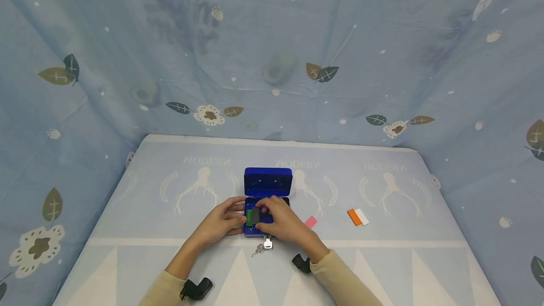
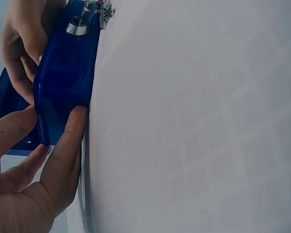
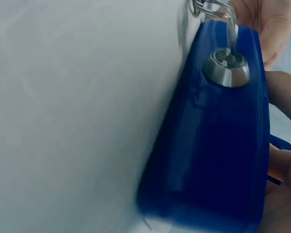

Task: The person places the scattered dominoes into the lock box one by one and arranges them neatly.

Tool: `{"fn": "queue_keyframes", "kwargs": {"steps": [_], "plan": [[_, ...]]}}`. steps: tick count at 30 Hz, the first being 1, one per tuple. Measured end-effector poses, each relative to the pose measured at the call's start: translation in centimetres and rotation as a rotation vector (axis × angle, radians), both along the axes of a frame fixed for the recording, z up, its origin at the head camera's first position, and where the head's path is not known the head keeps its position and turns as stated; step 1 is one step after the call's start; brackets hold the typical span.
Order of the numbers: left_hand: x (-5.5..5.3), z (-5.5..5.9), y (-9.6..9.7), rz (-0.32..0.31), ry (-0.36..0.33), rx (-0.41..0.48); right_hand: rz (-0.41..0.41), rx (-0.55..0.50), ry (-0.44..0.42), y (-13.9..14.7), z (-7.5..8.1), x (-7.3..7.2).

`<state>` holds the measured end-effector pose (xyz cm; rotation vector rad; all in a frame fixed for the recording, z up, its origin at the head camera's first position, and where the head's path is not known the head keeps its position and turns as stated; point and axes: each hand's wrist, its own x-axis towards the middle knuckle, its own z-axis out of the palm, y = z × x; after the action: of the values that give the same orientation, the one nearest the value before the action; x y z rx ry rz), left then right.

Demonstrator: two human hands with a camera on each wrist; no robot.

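A blue metal cash box point(image 1: 267, 234) stands on the table, its lid point(image 1: 268, 182) raised at the back. My left hand point(image 1: 221, 222) holds the box's left end, thumb at the top edge and fingers against the outer wall point(image 2: 63, 92). Inside, along the left side, lies a green rectangular piece point(image 1: 249, 217) with a dark grey rectangular piece point(image 1: 255, 215) beside it. My right hand point(image 1: 278, 221) reaches in over the front edge and pinches the grey piece between thumb and fingertips. A silver lock point(image 3: 228, 73) sits on the front wall, with keys point(image 1: 258, 250) on a ring.
A pink piece point(image 1: 311, 222) lies to the right of the box, partly behind my right wrist. Farther right, an orange piece point(image 1: 353, 217) and a white piece point(image 1: 362, 216) lie side by side. A patterned blue cloth point(image 1: 272, 60) hangs behind the table.
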<state>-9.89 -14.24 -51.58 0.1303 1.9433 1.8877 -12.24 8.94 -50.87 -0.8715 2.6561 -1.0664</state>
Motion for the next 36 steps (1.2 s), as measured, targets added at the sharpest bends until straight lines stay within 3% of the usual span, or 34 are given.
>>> {"fn": "queue_keyframes", "kwargs": {"steps": [19,36], "plan": [[0.0,-0.2,0.0,0.006,0.000,0.001,-0.061,0.267,0.079,-1.4,0.0,0.1],[-0.1,-0.3,-0.1,0.000,-0.002,-0.002,-0.075,0.332,0.100,-1.7,0.0,0.0]]}}
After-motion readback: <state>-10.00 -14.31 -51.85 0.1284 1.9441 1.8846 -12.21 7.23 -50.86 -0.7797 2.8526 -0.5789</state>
